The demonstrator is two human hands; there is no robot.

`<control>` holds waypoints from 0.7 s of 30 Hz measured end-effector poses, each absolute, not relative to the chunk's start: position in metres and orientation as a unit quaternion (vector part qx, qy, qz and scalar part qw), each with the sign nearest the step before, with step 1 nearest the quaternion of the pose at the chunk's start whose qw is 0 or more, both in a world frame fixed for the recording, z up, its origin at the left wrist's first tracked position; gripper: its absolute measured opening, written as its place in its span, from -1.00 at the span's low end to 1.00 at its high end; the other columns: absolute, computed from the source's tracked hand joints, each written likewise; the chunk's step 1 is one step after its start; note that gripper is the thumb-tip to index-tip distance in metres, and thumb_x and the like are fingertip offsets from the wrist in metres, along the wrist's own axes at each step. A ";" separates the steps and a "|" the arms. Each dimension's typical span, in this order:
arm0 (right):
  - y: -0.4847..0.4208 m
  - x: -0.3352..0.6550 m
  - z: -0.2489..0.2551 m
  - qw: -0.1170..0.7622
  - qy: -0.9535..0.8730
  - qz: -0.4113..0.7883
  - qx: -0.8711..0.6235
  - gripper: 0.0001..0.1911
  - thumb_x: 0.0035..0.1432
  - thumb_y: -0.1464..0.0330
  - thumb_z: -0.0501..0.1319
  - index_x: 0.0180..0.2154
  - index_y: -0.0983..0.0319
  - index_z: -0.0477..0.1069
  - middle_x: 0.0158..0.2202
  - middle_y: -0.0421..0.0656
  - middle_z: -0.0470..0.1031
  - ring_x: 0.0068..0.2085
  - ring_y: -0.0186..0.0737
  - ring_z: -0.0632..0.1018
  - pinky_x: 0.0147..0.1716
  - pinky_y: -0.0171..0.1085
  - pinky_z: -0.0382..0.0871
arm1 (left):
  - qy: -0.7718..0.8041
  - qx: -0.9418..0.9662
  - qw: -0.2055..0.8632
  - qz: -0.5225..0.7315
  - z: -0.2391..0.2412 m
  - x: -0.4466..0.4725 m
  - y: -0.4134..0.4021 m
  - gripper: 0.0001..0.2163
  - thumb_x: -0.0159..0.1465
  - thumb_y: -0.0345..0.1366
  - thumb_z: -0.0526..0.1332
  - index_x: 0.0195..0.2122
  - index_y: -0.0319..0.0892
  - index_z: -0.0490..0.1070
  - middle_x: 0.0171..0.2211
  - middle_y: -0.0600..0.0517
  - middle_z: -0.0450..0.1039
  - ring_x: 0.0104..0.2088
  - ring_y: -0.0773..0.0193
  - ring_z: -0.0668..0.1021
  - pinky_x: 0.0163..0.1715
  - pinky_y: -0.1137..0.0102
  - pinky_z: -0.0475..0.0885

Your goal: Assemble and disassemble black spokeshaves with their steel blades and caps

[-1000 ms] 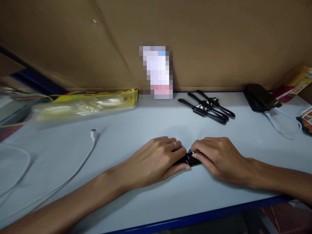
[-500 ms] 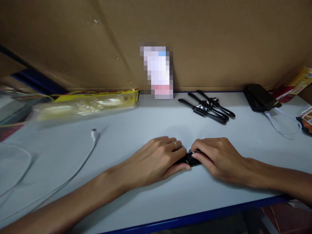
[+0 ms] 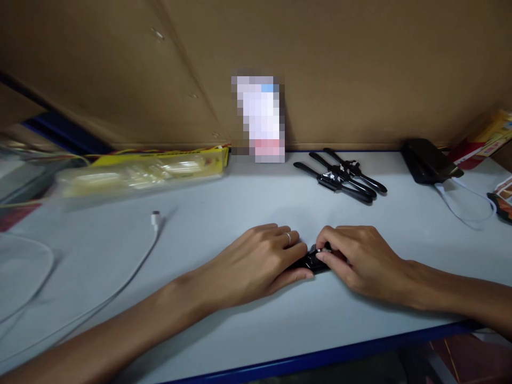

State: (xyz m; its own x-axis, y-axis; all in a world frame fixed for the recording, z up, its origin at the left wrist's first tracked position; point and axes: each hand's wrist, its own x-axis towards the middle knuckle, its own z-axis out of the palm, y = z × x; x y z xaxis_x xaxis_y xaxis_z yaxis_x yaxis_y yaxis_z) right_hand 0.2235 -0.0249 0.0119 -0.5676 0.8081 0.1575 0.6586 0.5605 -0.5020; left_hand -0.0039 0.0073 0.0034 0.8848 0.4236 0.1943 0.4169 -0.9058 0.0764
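Observation:
A black spokeshave (image 3: 316, 262) lies on the table between my two hands, mostly covered by them. My left hand (image 3: 266, 256), with a ring on one finger, is closed over its left handle and presses it to the tabletop. The thumb and forefinger of my right hand (image 3: 358, 261) pinch a small silvery part, perhaps a screw, at the middle of the tool. Its right end is hidden under that hand. Farther back lie several matching spokeshaves (image 3: 340, 178) side by side, with black handles and metal middles.
The grey table (image 3: 224, 341) has a blue front edge. A pixelated upright thing (image 3: 262, 114) leans on the cardboard wall (image 3: 340, 69). A plastic-wrapped yellow pack (image 3: 160, 168) lies back left, a white cable (image 3: 132, 272) left. At right are a black device (image 3: 428, 160) with a white cord and a box (image 3: 480, 141).
My right thumb and forefinger have shifted slightly at the middle of the spokeshave, with the wrist turning a little. My left hand keeps its hold. The view has drifted very slightly.

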 end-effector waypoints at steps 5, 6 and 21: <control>-0.024 0.223 0.012 0.206 -0.883 0.197 -0.374 -0.85 0.32 0.41 0.11 -0.31 0.23 0.41 -0.40 -0.20 0.46 -0.38 -0.30 0.38 -0.36 -0.27 0.15 | 0.214 0.971 0.015 0.109 0.003 -0.004 0.007 -0.57 0.49 -0.03 -0.07 -0.33 -0.18 0.41 -0.46 0.06 0.41 -0.49 0.28 0.42 -0.45 0.34 0.28; -0.023 0.223 0.012 0.211 -0.883 0.194 -0.372 -0.86 0.32 0.39 0.13 -0.32 0.23 0.41 -0.39 -0.20 0.45 -0.38 -0.30 0.38 -0.36 -0.28 0.15 | 0.213 0.971 0.015 0.111 0.002 -0.004 0.007 -0.57 0.50 -0.03 -0.07 -0.35 -0.18 0.40 -0.46 0.06 0.40 -0.50 0.29 0.42 -0.46 0.35 0.27; -0.023 0.222 0.014 0.202 -0.879 0.198 -0.384 -0.90 0.29 0.40 0.16 -0.32 0.23 0.39 -0.38 -0.21 0.47 -0.36 -0.31 0.39 -0.36 -0.27 0.14 | 0.213 0.970 0.017 0.114 0.003 -0.004 0.007 -0.57 0.50 -0.04 -0.08 -0.34 -0.18 0.39 -0.46 0.06 0.40 -0.50 0.29 0.41 -0.45 0.35 0.27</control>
